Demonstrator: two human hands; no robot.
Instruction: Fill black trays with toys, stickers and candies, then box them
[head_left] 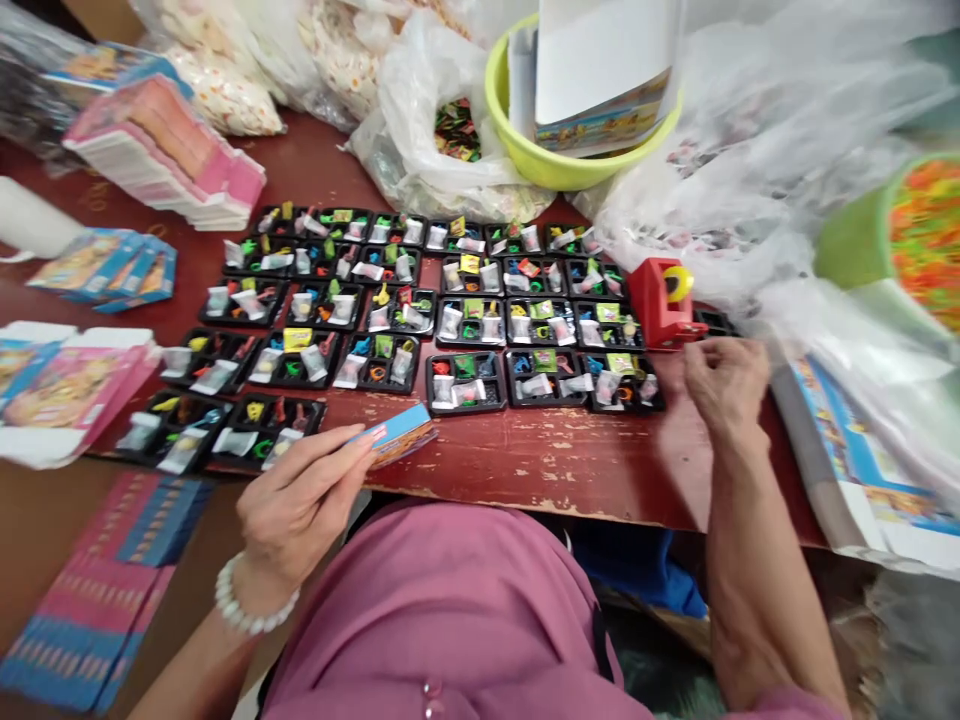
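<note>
My left hand (304,500), a beaded bracelet at its wrist, holds a small blue box (403,436) by one end, just above the front edge of the dark red table (525,455). On the right, my right hand (726,385) has its fingers pinched together beside a red tape dispenser (664,305) with a yellow hub. Whatever those fingers may hold is too small to make out. Rows of black trays (469,382) with wrapped sweets and small coloured plastic toys lie between the hands.
Stacked pink boxes (161,150) and blue boxes (112,268) stand at the left. Behind the trays are plastic bags (420,90) and a yellow-green basin (570,175) holding cardboard. Flat printed cartons (862,450) lie at the right, below a green tub (855,235).
</note>
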